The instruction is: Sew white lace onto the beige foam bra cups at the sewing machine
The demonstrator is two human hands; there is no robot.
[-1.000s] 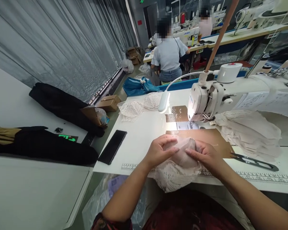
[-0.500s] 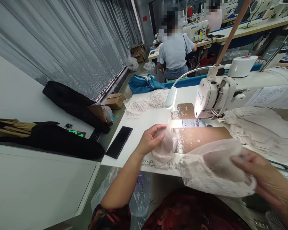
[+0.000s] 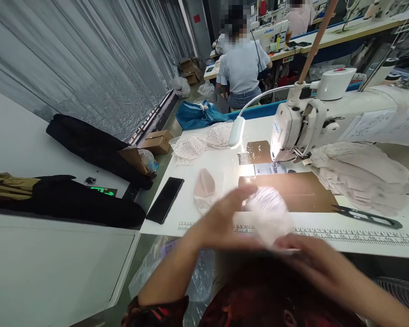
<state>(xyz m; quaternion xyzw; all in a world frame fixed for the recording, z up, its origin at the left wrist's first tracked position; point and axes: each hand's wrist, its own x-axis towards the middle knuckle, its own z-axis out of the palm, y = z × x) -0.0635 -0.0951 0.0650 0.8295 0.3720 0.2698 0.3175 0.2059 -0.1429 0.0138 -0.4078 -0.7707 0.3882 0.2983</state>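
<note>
My right hand (image 3: 308, 256) pinches the lower edge of a pale lace bra cup (image 3: 271, 211) above the table's front edge. My left hand (image 3: 226, 218), smeared by motion, is spread at that cup's left side, thumb apart from the fingers; whether it touches the cup I cannot tell. On the white table, beyond my left wrist, lies another beige bra cup (image 3: 205, 184). Behind the held cup stands the sewing machine (image 3: 288, 131), its lamp lighting the needle area. More lace cups (image 3: 191, 149) rest at the table's far left.
A black phone (image 3: 165, 200) lies at the left edge. Thread snips (image 3: 368, 217) and a pile of lace pieces (image 3: 364, 175) are on the right. A printed ruler (image 3: 330, 234) runs along the front edge. A co-worker (image 3: 241, 66) sits ahead, facing away.
My left hand has let go of its cup, which now lies on the table, and moved right. My right hand has brought its lace piece left, in front of me.
</note>
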